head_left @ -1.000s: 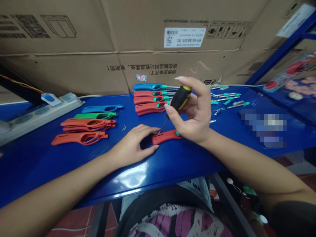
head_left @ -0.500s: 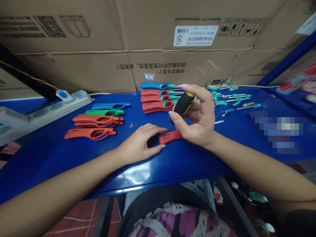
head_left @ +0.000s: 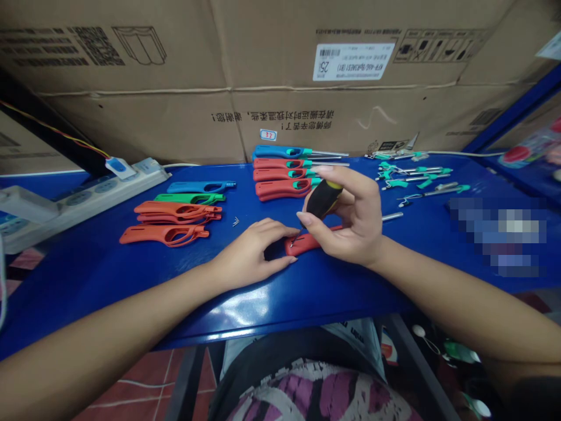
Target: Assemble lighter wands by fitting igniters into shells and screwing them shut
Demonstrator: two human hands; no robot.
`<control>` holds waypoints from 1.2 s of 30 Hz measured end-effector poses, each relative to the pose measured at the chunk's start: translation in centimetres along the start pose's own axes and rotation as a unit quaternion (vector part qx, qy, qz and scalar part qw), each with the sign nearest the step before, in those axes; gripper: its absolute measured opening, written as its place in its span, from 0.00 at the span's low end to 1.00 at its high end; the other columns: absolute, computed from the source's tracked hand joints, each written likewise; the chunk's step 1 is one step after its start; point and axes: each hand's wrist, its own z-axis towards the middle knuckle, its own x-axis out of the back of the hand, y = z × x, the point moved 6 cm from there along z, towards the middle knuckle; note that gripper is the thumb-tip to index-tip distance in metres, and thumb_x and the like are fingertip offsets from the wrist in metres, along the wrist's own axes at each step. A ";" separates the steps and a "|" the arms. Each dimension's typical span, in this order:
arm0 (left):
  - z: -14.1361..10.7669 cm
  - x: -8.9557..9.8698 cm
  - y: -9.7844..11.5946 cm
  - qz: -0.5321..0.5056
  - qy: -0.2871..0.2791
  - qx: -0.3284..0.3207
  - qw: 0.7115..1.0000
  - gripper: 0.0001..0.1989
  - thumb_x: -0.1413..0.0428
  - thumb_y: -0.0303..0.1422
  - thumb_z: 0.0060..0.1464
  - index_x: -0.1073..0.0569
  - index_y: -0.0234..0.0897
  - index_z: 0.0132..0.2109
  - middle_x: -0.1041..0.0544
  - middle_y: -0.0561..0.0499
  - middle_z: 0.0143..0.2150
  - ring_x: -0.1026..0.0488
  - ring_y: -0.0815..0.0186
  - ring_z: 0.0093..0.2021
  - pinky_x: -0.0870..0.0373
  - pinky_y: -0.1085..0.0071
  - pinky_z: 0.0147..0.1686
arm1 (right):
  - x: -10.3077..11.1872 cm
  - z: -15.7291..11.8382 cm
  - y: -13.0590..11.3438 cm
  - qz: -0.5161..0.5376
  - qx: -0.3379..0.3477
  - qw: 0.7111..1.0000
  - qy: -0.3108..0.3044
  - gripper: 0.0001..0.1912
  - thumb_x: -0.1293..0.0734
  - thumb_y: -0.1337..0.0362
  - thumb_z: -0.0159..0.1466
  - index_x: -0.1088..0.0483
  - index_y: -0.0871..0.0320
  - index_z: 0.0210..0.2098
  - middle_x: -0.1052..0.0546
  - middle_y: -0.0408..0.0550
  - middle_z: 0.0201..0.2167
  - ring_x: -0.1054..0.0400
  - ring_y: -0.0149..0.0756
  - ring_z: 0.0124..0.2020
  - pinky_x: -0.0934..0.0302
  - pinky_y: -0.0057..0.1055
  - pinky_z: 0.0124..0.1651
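A red gas lighter lies flat on the blue table before me. My left hand grips its rounded left end between thumb and fingers. In my right hand is a screwdriver with a black and yellow handle, tilted, its tip at the screw hole near that end. The lighter's right part is largely hidden under the right hand; a metal tube shows beyond it. Several small screws lie left of my left hand. Behind, red lighters and a blue lighter lie in a row.
Orange lighter shells, a green shell and a blue shell lie at left, near a white power strip. Metal tubes with teal parts lie at back right. A cardboard wall closes the back; the table's front edge is near me.
The screwdriver's handle sits lower and more tilted in my right hand, its tip still at the same end of the lighter. My left hand keeps its grip. The view has shifted slightly.
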 end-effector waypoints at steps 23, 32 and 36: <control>0.0 0.0 0.1 -0.003 0.008 0.002 1.000 0.12 0.39 0.34 0.60 0.25 0.39 0.51 0.21 0.46 0.47 0.24 0.58 0.48 0.27 0.60 0.51 | -0.4 -0.2 -0.5 0.036 0.036 0.998 -0.034 0.36 0.30 0.67 0.66 0.47 0.48 0.69 0.25 0.51 0.56 0.24 0.47 0.54 0.22 0.44 0.51; 0.1 0.0 0.3 -0.002 0.001 -0.001 1.000 0.13 0.39 0.33 0.61 0.25 0.36 0.51 0.20 0.44 0.50 0.24 0.55 0.51 0.27 0.58 0.53 | -1.0 0.7 -1.2 0.046 -0.009 0.989 -0.137 0.34 0.36 0.67 0.69 0.52 0.48 0.70 0.35 0.53 0.66 0.29 0.46 0.59 0.23 0.42 0.51; 0.0 -0.1 0.1 0.001 -0.001 0.001 1.000 0.14 0.39 0.34 0.61 0.26 0.35 0.52 0.21 0.43 0.51 0.24 0.54 0.52 0.28 0.56 0.54 | -1.4 0.8 -1.1 0.085 -0.051 0.983 -0.157 0.34 0.39 0.69 0.69 0.53 0.48 0.70 0.39 0.54 0.68 0.26 0.40 0.53 0.23 0.37 0.47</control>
